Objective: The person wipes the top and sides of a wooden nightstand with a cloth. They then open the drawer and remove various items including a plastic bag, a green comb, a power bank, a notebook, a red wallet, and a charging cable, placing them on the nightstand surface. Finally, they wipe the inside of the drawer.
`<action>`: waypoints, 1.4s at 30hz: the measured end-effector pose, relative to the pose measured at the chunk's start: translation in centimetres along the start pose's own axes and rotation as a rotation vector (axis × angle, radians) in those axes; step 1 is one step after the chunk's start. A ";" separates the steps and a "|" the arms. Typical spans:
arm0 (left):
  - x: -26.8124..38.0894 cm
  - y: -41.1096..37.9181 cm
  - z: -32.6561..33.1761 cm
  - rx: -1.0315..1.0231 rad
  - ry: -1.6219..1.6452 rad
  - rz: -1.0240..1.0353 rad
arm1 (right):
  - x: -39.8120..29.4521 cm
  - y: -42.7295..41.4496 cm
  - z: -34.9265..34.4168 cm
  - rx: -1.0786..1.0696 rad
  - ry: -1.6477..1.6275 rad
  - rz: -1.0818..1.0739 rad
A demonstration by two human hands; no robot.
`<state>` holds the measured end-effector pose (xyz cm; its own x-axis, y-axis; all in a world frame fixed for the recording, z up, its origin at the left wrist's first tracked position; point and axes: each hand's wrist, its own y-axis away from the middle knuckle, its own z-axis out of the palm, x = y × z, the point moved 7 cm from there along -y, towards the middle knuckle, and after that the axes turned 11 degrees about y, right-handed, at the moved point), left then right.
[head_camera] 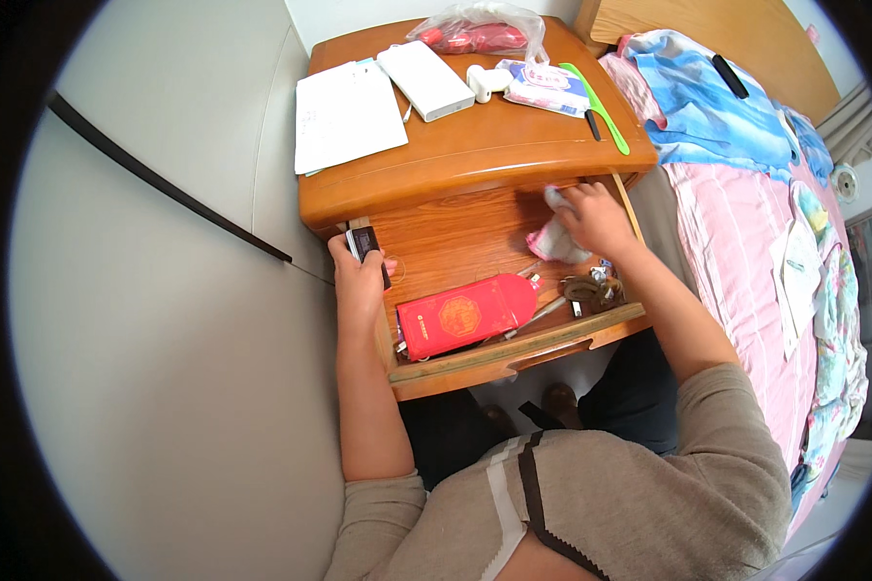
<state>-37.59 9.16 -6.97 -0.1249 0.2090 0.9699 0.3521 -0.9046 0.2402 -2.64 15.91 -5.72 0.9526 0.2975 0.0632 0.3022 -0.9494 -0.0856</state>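
My left hand [360,279] grips a small black device with a pale edge [365,245] over the left side of the pulled-out wooden drawer [436,232]. On the drawer's right, my right hand [597,216] has a pale cloth with a pink edge [561,240] under its fingers, against the drawer bottom. A red envelope with gold print [465,314] lies near the drawer's front and covers part of some small items. To its right sits a dark brown coiled strap or cord [588,289]. A thin pale stick-like item [545,312] lies between them.
On the nightstand top [479,149] are papers [345,120], a white box [427,80], a white handheld device [488,81], a tissue pack [548,88], a green comb [599,112] and a plastic bag [479,33]. A cabinet [189,348] borders the left, a bed [727,240] the right.
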 end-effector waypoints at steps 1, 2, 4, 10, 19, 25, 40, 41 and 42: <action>-0.1 -0.1 0.2 -0.007 0.009 -0.008 | 0.1 -0.1 2.6 -0.011 0.090 -0.056; -0.2 -0.2 0.2 -0.009 0.014 0.002 | -0.9 0.5 4.5 -0.006 0.053 -0.052; -0.4 -0.2 -0.1 -0.007 0.017 0.018 | -2.5 0.6 5.9 -0.111 -0.066 -0.020; -0.6 -0.3 -0.1 -0.003 0.000 -0.004 | -5.6 2.8 5.8 -0.086 -0.123 -0.419; -1.5 -1.2 -0.9 -0.009 0.004 0.071 | -8.3 2.3 -1.7 -0.585 -0.693 -0.498; -0.5 -0.7 0.3 -0.017 0.040 0.033 | -7.5 -2.8 4.5 -0.046 -0.268 -0.312; -0.7 -0.5 -0.9 0.061 0.112 0.045 | -15.6 -1.3 -0.3 -0.537 -0.745 -0.603; -0.8 -0.6 -1.1 0.064 0.107 0.050 | -16.2 -2.6 -1.1 -0.474 -0.785 -0.557; -0.8 -0.8 -0.7 0.053 0.105 0.063 | -16.3 -4.0 -0.8 -0.206 -0.661 -0.587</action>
<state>-38.43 9.49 -7.95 -0.1961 0.1098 0.9744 0.4109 -0.8931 0.1833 -19.38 14.78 -5.62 0.4917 0.6761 -0.5487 0.7939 -0.6070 -0.0365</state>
